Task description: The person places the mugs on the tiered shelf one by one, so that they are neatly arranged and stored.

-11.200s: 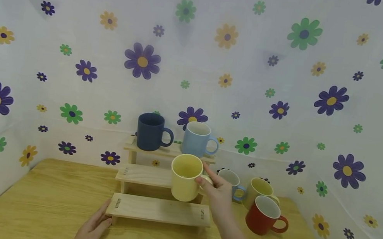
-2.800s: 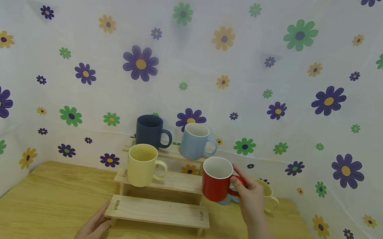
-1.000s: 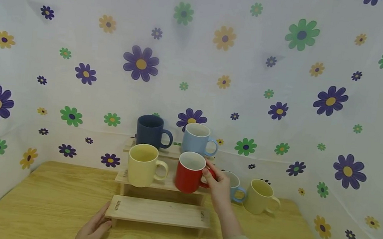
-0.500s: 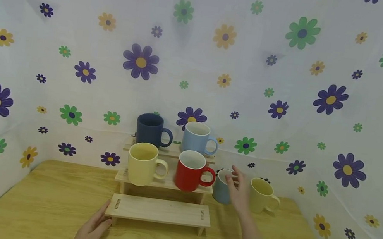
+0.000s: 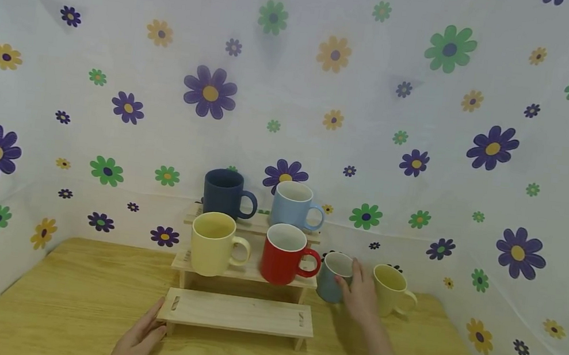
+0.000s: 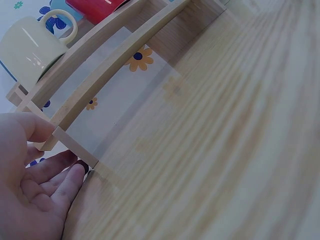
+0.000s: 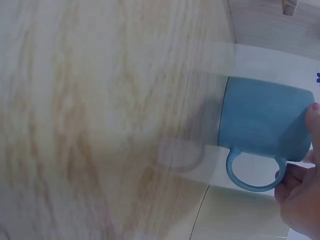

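My left hand (image 5: 137,341) (image 6: 30,185) grips the left end of a three-step wooden stand (image 5: 239,313) (image 6: 95,82). Beside the stand's right side, a light blue mug (image 5: 329,283) (image 7: 265,117) stands upright on the table. My right hand (image 5: 361,298) (image 7: 302,195) is at this mug, thumb against its body near the rim and fingers curled at the handle. The middle step bears a yellow mug (image 5: 210,248) (image 6: 30,50) and a red mug (image 5: 280,258). On the top step are a dark blue mug (image 5: 221,197) and another light blue one (image 5: 289,207).
Another yellow mug (image 5: 386,295) (image 7: 240,215) stands on the table, close to my right hand. A white flowered cloth (image 5: 267,147) rises behind and at both sides of the wooden table (image 5: 69,294).
The yellow and red mugs have come to rest on the middle step. My right hand has let go of the red one, moved right and lowered to the light blue mug. My left hand has stayed put.
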A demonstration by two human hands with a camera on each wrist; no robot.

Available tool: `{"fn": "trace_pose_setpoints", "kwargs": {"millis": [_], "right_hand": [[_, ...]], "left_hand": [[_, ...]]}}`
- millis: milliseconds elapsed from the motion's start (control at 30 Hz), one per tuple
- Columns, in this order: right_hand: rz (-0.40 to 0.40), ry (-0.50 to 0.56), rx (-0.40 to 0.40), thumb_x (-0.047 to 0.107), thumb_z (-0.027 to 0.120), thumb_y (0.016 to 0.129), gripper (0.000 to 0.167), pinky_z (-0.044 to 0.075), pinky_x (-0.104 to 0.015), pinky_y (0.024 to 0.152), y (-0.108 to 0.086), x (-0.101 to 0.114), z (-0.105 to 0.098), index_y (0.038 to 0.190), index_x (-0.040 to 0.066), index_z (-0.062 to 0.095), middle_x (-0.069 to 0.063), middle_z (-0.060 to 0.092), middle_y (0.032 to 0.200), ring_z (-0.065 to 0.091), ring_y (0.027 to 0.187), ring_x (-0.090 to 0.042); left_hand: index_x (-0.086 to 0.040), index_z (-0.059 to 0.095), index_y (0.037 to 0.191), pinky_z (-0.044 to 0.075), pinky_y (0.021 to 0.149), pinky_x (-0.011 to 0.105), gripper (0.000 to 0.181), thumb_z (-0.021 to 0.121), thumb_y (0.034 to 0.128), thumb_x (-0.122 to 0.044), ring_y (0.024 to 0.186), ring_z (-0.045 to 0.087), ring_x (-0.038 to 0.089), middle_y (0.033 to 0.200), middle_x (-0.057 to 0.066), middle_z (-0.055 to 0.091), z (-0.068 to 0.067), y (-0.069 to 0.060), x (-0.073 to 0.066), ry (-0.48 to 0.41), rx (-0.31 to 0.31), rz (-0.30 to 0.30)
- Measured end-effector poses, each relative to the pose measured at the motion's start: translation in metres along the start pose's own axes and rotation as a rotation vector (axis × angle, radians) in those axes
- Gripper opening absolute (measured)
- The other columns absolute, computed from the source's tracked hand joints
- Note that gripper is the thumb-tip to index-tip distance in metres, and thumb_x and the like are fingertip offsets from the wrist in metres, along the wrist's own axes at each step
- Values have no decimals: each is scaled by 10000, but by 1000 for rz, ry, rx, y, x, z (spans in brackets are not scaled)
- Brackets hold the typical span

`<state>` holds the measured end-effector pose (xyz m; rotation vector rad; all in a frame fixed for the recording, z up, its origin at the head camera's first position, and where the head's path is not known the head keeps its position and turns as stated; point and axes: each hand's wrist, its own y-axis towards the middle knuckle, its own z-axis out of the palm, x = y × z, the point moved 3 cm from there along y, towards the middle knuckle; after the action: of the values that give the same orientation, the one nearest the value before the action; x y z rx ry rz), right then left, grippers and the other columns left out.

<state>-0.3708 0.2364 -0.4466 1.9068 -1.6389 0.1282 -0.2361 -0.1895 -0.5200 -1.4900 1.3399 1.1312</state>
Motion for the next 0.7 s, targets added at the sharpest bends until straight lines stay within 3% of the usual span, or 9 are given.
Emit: {"fn": "trace_pose_setpoints", "kwargs": {"millis": [167, 267, 433, 700], "right_hand": [[17, -105, 23, 351, 569, 957, 718, 363, -620, 961, 1, -2, 0, 1430, -116, 300, -353, 461, 1257, 414, 1169, -532], [49, -115, 82, 426, 529, 962, 776, 368, -617, 961, 1, -4, 1, 1458, -98, 245, -356, 453, 1282, 420, 1179, -529], [113, 56, 167, 458, 497, 968, 847, 330, -620, 1006, -1, -4, 4, 1486, -91, 113, -394, 353, 1375, 386, 1231, -537], [201, 263, 116, 445, 539, 950, 881, 306, -615, 1028, -6, -5, 16, 1503, -56, 72, -406, 315, 1385, 347, 1263, -531]], "left_hand": [[-100, 215, 1531, 462, 952, 463, 613, 491, 986, -149, 1205, 499, 384, 1375, 285, 448, 0, -1, -1, -10, 8, 3], [-97, 213, 1531, 470, 947, 448, 612, 489, 987, -144, 1206, 499, 383, 1372, 287, 450, 0, -1, -1, -16, 8, 5], [-102, 215, 1531, 471, 948, 432, 608, 488, 990, -134, 1219, 491, 377, 1392, 280, 433, 0, -1, -2, -21, 4, 1], [-104, 216, 1531, 477, 940, 426, 604, 487, 992, -122, 1207, 505, 372, 1378, 285, 447, 0, -1, -2, -2, 0, -7]]}}
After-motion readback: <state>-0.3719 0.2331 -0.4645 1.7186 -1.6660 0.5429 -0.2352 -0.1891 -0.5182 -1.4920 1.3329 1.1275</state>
